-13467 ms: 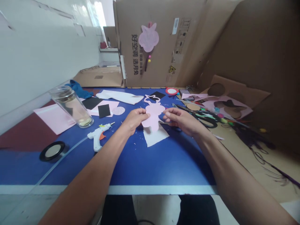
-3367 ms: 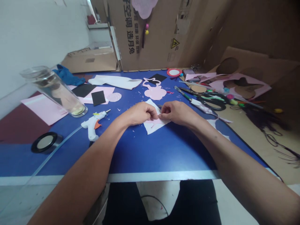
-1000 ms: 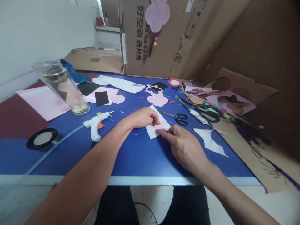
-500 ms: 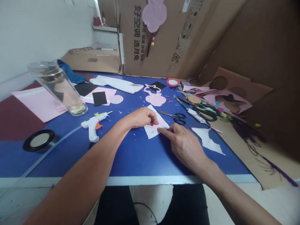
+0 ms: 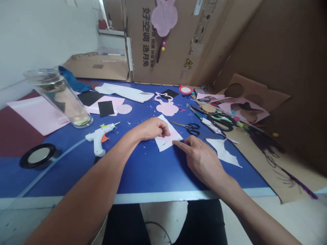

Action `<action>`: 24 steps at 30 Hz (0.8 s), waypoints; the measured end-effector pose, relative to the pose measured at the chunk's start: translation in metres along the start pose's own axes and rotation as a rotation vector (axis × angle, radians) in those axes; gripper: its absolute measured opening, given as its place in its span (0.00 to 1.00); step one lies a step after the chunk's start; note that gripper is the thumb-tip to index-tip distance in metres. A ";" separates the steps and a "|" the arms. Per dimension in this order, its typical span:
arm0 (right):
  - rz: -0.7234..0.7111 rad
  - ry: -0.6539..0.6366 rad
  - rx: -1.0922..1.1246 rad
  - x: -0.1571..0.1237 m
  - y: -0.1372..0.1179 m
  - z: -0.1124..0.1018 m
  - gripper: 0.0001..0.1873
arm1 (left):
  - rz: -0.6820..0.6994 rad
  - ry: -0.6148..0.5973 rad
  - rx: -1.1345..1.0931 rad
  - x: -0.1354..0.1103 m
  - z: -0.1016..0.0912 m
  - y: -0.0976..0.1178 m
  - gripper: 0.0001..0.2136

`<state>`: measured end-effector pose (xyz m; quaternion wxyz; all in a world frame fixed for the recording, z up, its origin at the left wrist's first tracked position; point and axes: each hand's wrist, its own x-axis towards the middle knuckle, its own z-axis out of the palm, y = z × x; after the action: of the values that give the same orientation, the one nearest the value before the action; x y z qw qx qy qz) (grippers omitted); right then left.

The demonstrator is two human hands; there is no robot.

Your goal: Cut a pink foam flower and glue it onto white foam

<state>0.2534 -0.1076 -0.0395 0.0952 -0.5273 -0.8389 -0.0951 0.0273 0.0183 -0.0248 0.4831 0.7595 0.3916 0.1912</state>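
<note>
A small white cloth piece (image 5: 166, 145) with a pinkish patch lies on the blue table before me. On its upper left part rests my left hand (image 5: 153, 129), fingers curled in a closed pinch; whatever they hold is hidden. My right hand (image 5: 201, 154) reaches in from the right, index finger stretched out with its tip on the cloth's right edge, other fingers bent; it grips nothing. Just beyond the cloth lie black-handled scissors (image 5: 190, 128), blades partly beside the cloth. Farther back is a pink scalloped cutout (image 5: 167, 109).
At left are a white glue gun (image 5: 98, 137), a black tape roll (image 5: 39, 156) and a tall glass of liquid (image 5: 74, 109). A white cloth scrap (image 5: 224, 151) lies right of my hand. Larger scissors (image 5: 221, 120) and craft bits crowd the right side. Cardboard (image 5: 173, 64) walls the back.
The view has shifted slightly, so the table things appear a little farther left. Both hands stay at the white cloth, with the right index fingertip now nearer its edge.
</note>
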 end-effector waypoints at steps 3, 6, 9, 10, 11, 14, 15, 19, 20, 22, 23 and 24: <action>0.017 -0.010 0.020 -0.003 0.002 0.000 0.33 | -0.010 0.002 -0.008 0.000 0.000 0.000 0.20; 0.040 -0.014 0.021 -0.006 0.005 -0.001 0.31 | -0.013 0.005 0.005 0.001 0.000 0.000 0.19; 0.079 -0.007 0.016 -0.008 0.006 -0.001 0.28 | -0.023 0.000 0.005 0.002 0.000 0.000 0.20; 0.089 -0.006 0.016 -0.008 0.006 -0.001 0.28 | -0.025 -0.002 -0.003 0.002 0.000 -0.001 0.20; 0.094 -0.006 0.018 -0.008 0.006 -0.001 0.28 | -0.028 -0.004 -0.012 0.002 0.001 -0.001 0.20; 0.087 -0.014 0.017 -0.005 0.002 -0.002 0.30 | -0.028 -0.003 -0.026 0.002 0.001 -0.001 0.20; 0.080 -0.017 0.014 -0.003 0.000 -0.002 0.31 | -0.027 -0.003 -0.024 0.002 0.001 0.000 0.19; 0.053 -0.042 -0.007 0.000 -0.003 -0.003 0.34 | -0.041 -0.003 -0.016 0.000 0.000 0.004 0.19; 0.054 -0.051 -0.012 0.000 -0.003 -0.003 0.34 | -0.048 -0.002 -0.013 -0.001 0.000 0.004 0.19; 0.070 -0.061 -0.021 -0.005 -0.002 -0.004 0.33 | -0.056 0.004 -0.002 -0.001 0.000 0.005 0.19; 0.081 -0.063 -0.024 -0.008 0.000 -0.004 0.33 | -0.056 0.005 0.003 -0.001 0.000 0.005 0.20; 0.091 -0.060 -0.027 -0.012 0.001 -0.004 0.32 | -0.055 0.005 0.004 -0.001 0.000 0.005 0.20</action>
<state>0.2601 -0.1189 -0.0385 0.0670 -0.5687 -0.8153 -0.0861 0.0292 0.0165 -0.0204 0.4854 0.7490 0.4140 0.1790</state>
